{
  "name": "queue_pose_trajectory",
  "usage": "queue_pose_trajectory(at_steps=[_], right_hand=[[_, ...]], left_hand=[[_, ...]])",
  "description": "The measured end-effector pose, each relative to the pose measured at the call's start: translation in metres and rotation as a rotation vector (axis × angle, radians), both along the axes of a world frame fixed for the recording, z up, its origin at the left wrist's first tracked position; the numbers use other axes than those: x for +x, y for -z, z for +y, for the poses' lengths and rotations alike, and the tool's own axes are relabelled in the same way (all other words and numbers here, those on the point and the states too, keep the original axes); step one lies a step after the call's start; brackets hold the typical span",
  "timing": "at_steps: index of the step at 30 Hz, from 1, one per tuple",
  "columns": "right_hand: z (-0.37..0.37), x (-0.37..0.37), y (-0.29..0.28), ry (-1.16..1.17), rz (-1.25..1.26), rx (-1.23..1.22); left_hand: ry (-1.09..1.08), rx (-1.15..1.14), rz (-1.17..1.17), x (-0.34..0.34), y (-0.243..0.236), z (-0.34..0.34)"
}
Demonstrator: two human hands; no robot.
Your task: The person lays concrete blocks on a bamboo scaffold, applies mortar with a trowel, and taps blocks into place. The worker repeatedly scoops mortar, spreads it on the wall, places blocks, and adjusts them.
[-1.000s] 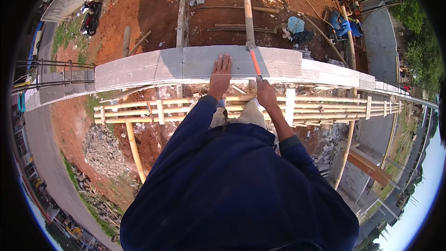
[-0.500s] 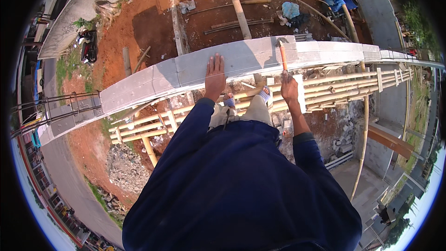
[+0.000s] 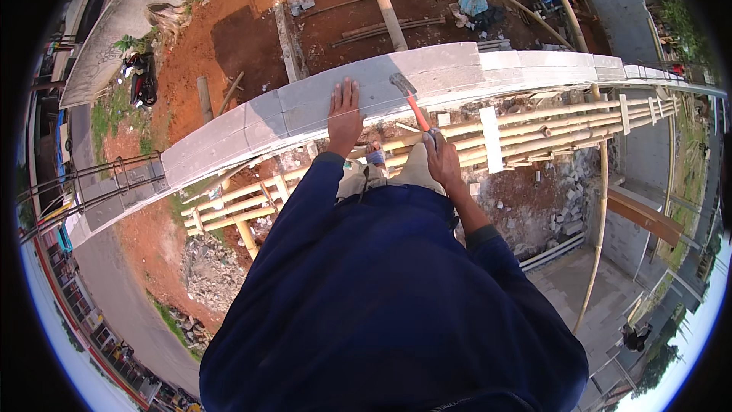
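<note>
A row of grey lightweight blocks (image 3: 446, 67) tops the wall in front of me, with a thin string running along its near side. On one shaded block my left hand (image 3: 345, 114) lies flat, fingers stretched out over its top. My right hand (image 3: 442, 159) is wrapped round the handle of a hammer (image 3: 414, 107). The orange-red handle slants up to the left, and the dark head is over the block top, right of my left hand. Whether the head touches the block I cannot tell.
Bamboo poles (image 3: 545, 141) form a scaffold under me, above rubble-strewn ground. A pale board (image 3: 491, 140) lies across them. Steel rebar (image 3: 99, 183) sticks out at the wall's left end. Beyond the wall, a bamboo post (image 3: 383, 4) leans over red soil.
The hammer and my right hand have moved left, closer to my left hand, and the hammer now tilts left. My left hand still rests flat on the block.
</note>
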State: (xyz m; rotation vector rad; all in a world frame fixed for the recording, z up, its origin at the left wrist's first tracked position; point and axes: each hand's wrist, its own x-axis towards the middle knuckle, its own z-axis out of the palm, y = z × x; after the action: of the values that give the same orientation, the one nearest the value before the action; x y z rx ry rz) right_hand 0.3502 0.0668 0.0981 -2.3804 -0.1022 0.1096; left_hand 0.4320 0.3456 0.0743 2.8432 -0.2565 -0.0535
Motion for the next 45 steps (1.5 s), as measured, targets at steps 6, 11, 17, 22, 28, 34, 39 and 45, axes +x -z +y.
queue_pose_trajectory(at_steps=[6,11,17,22,28,34,39,45], right_hand=[[0.008,0.01,0.002,0.04,0.244,-0.017],[0.01,0.007,-0.002,-0.05,-0.008,0.031],[0.002,0.008,0.009,0.033,0.212,0.028],[0.006,0.013,-0.018,0.059,0.211,0.108],[0.014,0.04,0.006,0.127,0.124,0.073],[0.024,0.034,-0.008,0.15,0.195,0.115],[0.037,0.051,-0.03,0.194,0.124,0.193],[0.02,0.034,0.003,0.123,0.342,-0.035]], left_hand=[[-0.005,0.002,0.016,0.008,-0.007,-0.003],[-0.043,0.004,-0.076,0.001,0.008,0.005],[-0.049,0.018,-0.103,0.003,0.003,0.0],[-0.083,-0.027,-0.137,-0.004,0.006,0.0],[-0.068,-0.037,-0.145,0.003,0.0,-0.009],[-0.091,0.016,-0.098,-0.002,0.004,-0.005],[-0.084,-0.026,-0.129,-0.003,-0.001,-0.006],[-0.09,0.046,-0.134,0.0,0.006,-0.001]])
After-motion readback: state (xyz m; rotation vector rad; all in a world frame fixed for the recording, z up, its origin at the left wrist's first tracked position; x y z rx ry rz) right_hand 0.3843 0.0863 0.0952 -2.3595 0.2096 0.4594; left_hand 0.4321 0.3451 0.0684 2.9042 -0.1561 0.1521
